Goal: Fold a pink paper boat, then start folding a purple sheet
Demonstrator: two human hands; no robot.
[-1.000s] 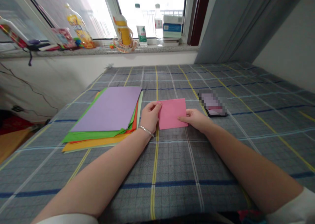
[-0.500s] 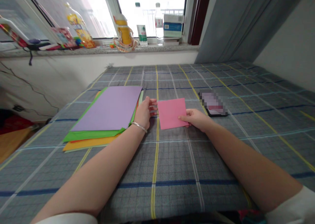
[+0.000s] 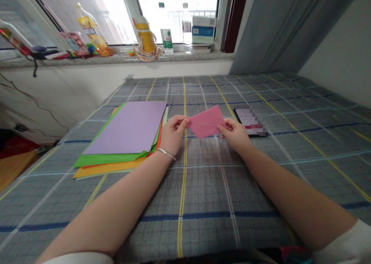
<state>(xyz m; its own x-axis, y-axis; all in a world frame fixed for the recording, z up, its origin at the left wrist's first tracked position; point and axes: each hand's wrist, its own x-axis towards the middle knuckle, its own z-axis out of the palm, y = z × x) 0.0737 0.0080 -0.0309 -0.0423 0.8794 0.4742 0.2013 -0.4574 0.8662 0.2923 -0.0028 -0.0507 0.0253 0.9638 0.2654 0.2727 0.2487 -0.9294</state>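
Head cam: my left hand and right hand both pinch a creased pink paper sheet, with a lilac-topped stack of coloured paper just beside.

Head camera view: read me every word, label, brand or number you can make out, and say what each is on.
No text is readable. The labels on the yellow-labelled plastic bottle, the green-labelled water bottle and the blue-and-white carton are too small and blurred to read. The phone screen is pixelated. The pink paper shows no writing.
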